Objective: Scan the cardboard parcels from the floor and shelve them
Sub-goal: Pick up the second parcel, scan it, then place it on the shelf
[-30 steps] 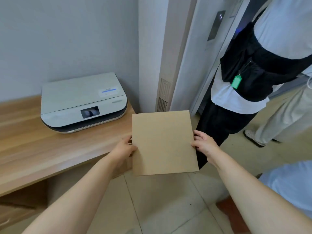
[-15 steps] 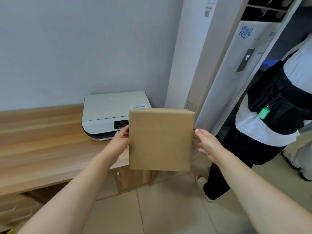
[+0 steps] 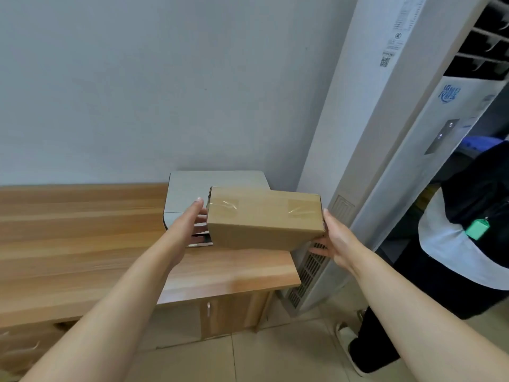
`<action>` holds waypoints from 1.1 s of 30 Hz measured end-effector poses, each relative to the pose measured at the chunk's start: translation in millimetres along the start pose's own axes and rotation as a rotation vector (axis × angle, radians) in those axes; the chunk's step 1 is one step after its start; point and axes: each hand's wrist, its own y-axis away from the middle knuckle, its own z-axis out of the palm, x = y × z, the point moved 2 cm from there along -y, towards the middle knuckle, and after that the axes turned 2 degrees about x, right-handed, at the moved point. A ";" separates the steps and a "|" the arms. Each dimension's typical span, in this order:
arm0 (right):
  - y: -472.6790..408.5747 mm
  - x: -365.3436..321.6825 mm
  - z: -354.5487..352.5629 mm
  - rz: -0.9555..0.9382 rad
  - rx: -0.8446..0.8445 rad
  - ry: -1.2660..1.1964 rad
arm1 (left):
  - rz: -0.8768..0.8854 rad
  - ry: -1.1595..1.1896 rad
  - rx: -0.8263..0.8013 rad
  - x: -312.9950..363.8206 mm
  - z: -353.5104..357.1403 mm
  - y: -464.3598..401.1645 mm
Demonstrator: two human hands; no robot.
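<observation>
I grip one parcel between both hands' fingers above the counter; scanning and shelving remain.

Colours and patterns as observed

A plain brown parcel with clear glossy tape is noted; the desk is striped light wood grain, the printer pale grey, and a green tag, possibly plastic, is seen.

I have both bare forearms reaching forward and up from the bottom of the view. My left hand presses flat against the left end of the cardboard parcel, fingers straight. My right hand cups its right end, fingers curled underneath.
</observation>
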 end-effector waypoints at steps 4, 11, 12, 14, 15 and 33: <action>0.0 -11.4 12.6 0.018 -0.028 0.051 | -0.021 -0.004 -0.008 7.1 -13.9 -1.7; -4.4 -18.7 30.2 0.034 -0.133 0.088 | 0.051 -0.098 -0.047 7.3 -29.4 0.8; -5.9 -17.7 30.3 0.037 -0.149 0.090 | 0.073 -0.094 -0.057 7.0 -31.9 1.8; -10.2 -14.9 31.3 0.050 -0.190 0.103 | 0.099 -0.085 -0.063 5.9 -37.2 3.1; -12.3 -13.1 32.1 0.061 -0.211 0.109 | 0.101 -0.081 -0.055 5.8 -39.1 3.6; -29.0 -31.3 28.8 -0.060 -0.246 -0.075 | 0.178 0.015 0.186 23.2 -11.3 14.2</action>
